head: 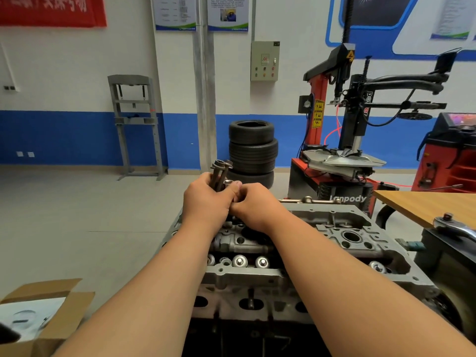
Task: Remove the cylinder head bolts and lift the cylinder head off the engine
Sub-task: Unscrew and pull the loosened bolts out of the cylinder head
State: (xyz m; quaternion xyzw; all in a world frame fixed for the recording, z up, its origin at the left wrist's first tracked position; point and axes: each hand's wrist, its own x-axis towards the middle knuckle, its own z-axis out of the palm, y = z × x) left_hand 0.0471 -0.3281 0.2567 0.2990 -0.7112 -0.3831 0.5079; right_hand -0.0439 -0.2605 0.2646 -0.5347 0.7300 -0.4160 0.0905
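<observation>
A grey aluminium cylinder head [342, 238] sits on the engine in front of me, with valve buckets and open bores showing. My left hand [206, 199] grips a bundle of long dark cylinder head bolts [220, 173], their flanged heads sticking up above my fist. My right hand [253, 204] is pressed against the left one, its fingers curled round one silvery bolt at the bundle's right side. Both hands hover over the far left end of the head. My forearms hide the middle of the head.
An open cardboard box [46, 313] lies at the lower left. At the right, a ratchet wrench [453, 228] rests beside a wooden tabletop [432, 204]. Beyond the engine stand stacked tyres [252, 148], a tyre changer [342, 150] and a grey press frame [136, 124].
</observation>
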